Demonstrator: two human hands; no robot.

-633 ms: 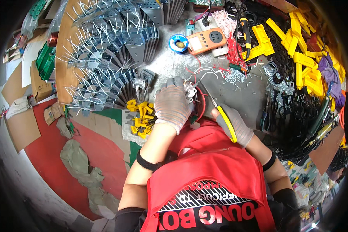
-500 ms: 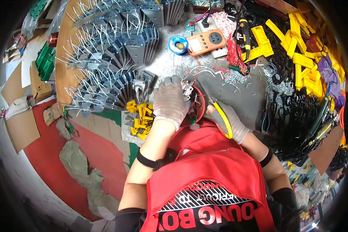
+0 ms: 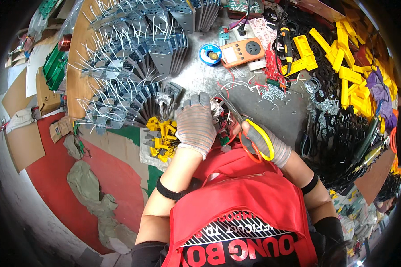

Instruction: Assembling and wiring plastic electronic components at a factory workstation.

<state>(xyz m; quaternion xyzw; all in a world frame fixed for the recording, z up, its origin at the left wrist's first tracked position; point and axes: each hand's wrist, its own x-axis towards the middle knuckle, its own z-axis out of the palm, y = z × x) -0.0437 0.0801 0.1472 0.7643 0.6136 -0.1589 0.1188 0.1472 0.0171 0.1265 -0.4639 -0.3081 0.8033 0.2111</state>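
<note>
Count: 2 gloved hands, left hand (image 3: pixel 195 124) and right hand (image 3: pixel 265 144); 1 pair of scissors (image 3: pixel 249 133); 1 orange meter (image 3: pixel 242 52); 1 blue solder spool (image 3: pixel 210 54); 1 yellow-handled screwdriver (image 3: pixel 286 44).

Grey striped knit gloves on the left hand (image 3: pixel 196 124) and right hand (image 3: pixel 265 144) — yellow-and-orange-handled scissors (image 3: pixel 256 142) between; orange rectangular meter (image 3: pixel 241 52) at twelve o'clock, yellow plastic clips (image 3: pixel 162 138) at nine.

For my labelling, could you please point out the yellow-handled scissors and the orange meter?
yellow-handled scissors (image 3: pixel 259 141), head view, on the yellow handle loop.
orange meter (image 3: pixel 242 52), head view, on its face.
</note>
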